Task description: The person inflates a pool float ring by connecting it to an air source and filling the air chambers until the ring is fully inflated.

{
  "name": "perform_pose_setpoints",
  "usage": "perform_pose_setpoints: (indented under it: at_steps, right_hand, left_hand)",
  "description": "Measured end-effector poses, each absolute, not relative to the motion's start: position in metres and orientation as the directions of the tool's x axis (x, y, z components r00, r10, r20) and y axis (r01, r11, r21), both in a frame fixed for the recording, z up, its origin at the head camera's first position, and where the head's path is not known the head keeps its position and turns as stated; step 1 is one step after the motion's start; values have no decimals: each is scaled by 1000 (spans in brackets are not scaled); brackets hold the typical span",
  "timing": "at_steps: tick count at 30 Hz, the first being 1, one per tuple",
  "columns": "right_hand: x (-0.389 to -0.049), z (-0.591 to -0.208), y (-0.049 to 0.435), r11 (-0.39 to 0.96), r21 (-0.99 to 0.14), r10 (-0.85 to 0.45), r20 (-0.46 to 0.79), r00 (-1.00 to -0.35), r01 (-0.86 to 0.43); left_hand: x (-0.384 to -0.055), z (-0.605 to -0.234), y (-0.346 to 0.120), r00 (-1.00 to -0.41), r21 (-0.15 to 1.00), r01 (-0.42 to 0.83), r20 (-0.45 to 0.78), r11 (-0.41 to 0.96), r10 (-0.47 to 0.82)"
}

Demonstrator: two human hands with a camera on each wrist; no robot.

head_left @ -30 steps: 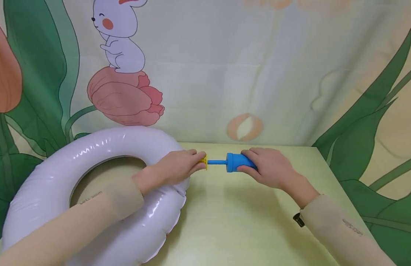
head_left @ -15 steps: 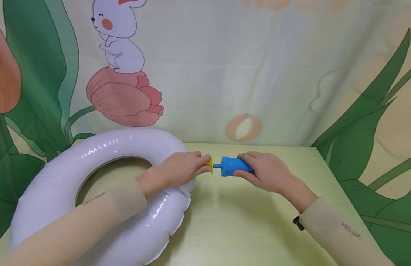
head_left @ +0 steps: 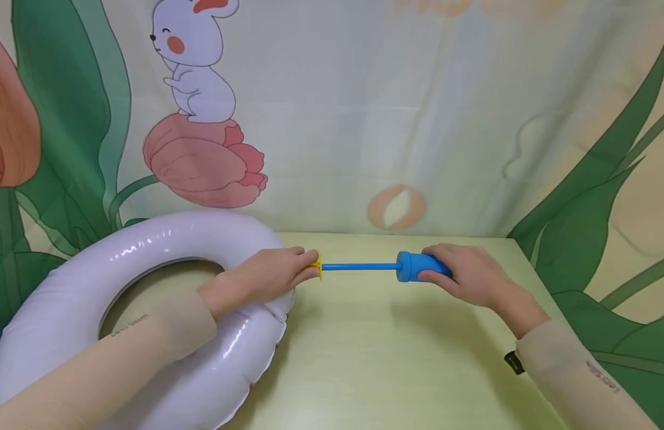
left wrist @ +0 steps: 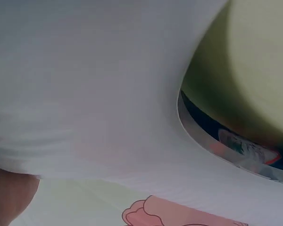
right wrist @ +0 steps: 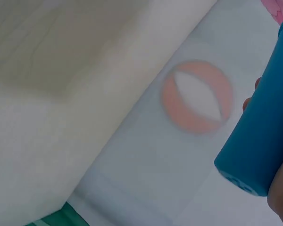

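A blue hand pump (head_left: 412, 266) is held level above the table, its thin blue rod (head_left: 359, 267) drawn well out to the left. My left hand (head_left: 273, 272) pinches the yellow handle (head_left: 318, 266) at the rod's end. Round the barrel curl the fingers of my right hand (head_left: 474, 275). In the right wrist view the barrel (right wrist: 259, 122) shows its closed end, with fingertips behind it. Under my left forearm lies an inflated white swim ring (head_left: 165, 233), which fills most of the left wrist view, where only a bit of my left hand (left wrist: 12, 195) shows.
The pale green table (head_left: 364, 370) extends beneath both hands, with the ring over its left side. Behind it hangs a printed curtain (head_left: 332, 119) with a rabbit, tulips and leaves. A small black item (head_left: 514, 362) sits at my right cuff.
The rod was first pushed partly into the barrel, then drawn far out as my hands moved apart, the right hand going right and the left hand going left. Both grips stayed the same.
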State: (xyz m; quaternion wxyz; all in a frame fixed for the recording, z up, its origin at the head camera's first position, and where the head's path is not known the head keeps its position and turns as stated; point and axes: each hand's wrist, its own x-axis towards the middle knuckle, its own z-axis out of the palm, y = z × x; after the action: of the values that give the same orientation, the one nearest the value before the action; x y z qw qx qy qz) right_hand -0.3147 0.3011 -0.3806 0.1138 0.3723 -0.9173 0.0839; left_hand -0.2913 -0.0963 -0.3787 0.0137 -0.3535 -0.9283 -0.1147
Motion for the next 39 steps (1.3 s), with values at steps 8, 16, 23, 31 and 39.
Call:
perform_pose_setpoints:
  at_steps: [8, 16, 23, 31, 39]
  right_hand:
    - [-306, -391, 259, 712, -21, -671, 274, -688, -702]
    - [-301, -386, 211, 672, 68, -715, 320, -622, -738]
    - [-301, -393, 207, 689, -5, -695, 279, -662, -725]
    - [-312, -382, 253, 670, -109, -703, 226, -674, -735]
    - [-325, -381, 295, 709, -146, -673, 155, -724, -690]
  left_hand:
    - [-287, -378, -79, -739, 180, 673, 134, 717, 660]
    - [-286, -378, -68, -759, 173, 650, 104, 740, 643]
    - [-289, -386, -69, -742, 197, 667, 78, 719, 666]
    - [-288, -390, -91, -744, 209, 666, 120, 716, 657]
    - [-290, -389, -107, -746, 221, 662, 108, 716, 657]
